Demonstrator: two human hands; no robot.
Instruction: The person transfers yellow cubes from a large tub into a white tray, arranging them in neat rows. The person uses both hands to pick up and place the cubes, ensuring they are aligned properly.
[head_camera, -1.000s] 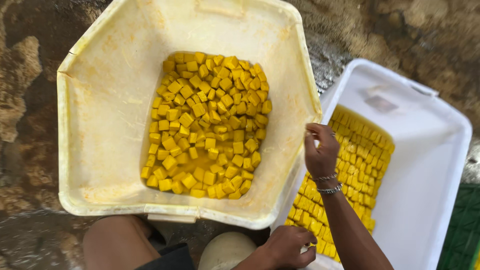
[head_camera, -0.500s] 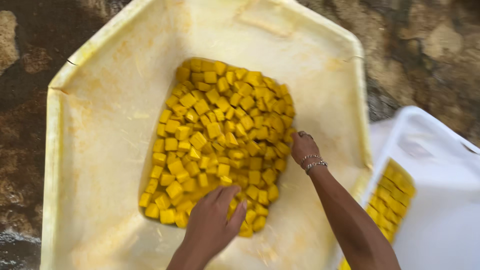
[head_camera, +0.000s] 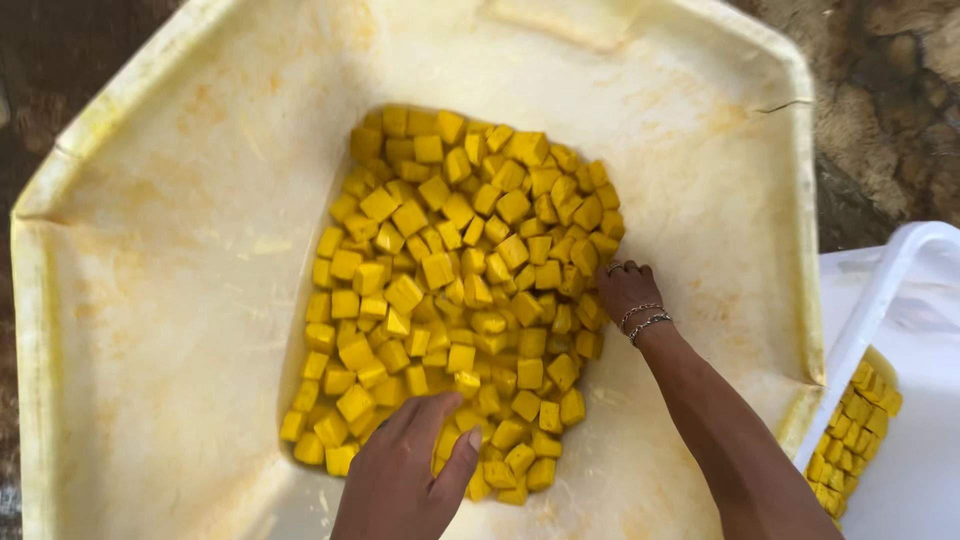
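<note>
the right hand (head_camera: 625, 288) is down among the yellow cubes (head_camera: 460, 290) at the right edge of the heap, fingers curled in and buried between the pieces, so whether they close on one cannot be told; two thin bracelets (head_camera: 645, 320) sit on its wrist. the left hand (head_camera: 405, 480) comes in from the bottom edge of the view, back upward, fingers held loosely together and stretched forward, thumb spread to the side, its tips touching the cubes at the near edge of the heap; it holds nothing that shows.

the cubes lie in a loose pile across the bottom of a big pale yellow tub (head_camera: 150, 260) with sloping, stained walls and a crack in its right rim. they are tumbled at every angle, not lined up. just to the right stands a white crate (head_camera: 880, 290), its rim near the tub's, and inside it a few more yellow cubes (head_camera: 850, 440) show in tidy, close rows, only a corner of them in view.

judging by this, some cubes are already packed in order in the crate, while the great bulk is left unsorted in the tub; how full the crate is cannot be seen. beyond the tub is rough, dark ground (head_camera: 890, 110).
</note>
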